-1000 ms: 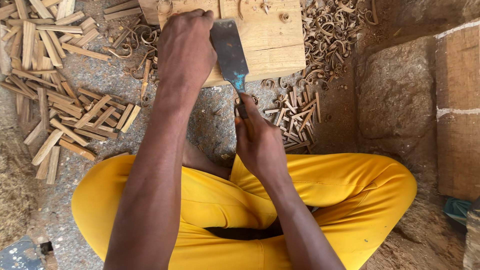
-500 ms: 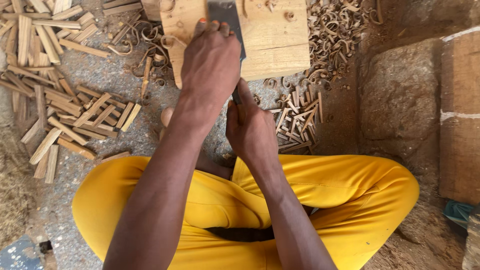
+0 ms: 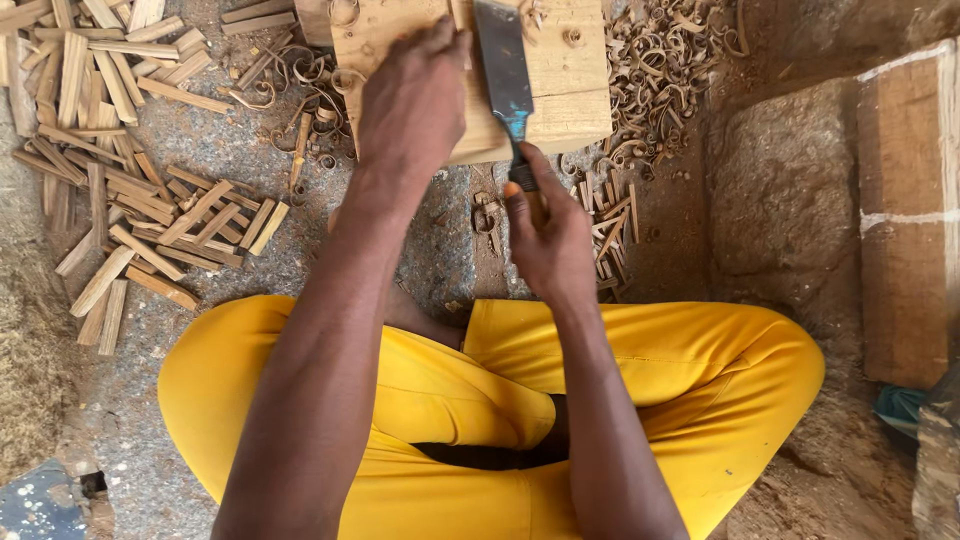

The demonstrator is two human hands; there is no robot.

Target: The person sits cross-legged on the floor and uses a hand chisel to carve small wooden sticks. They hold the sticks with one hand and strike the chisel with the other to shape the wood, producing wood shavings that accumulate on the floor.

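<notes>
I sit cross-legged in yellow trousers on the ground before a thick wooden block (image 3: 570,95). My right hand (image 3: 545,235) grips the handle of a broad flat-bladed cleaver (image 3: 503,75), whose blade lies over the block's top. My left hand (image 3: 412,105) rests palm down on the left part of the block, fingers closed around a small piece of wood that is mostly hidden. The blade stands just right of my left fingers.
Several cut wooden sticks (image 3: 120,190) lie piled on the ground to the left. Curled wood shavings (image 3: 660,70) are heaped right of the block. A stone slab (image 3: 780,210) and a wooden beam (image 3: 905,220) stand at the right.
My left hand has moved right and back up onto the block. The cleaver blade now stands farther up over the block, and my right hand has shifted slightly forward.
</notes>
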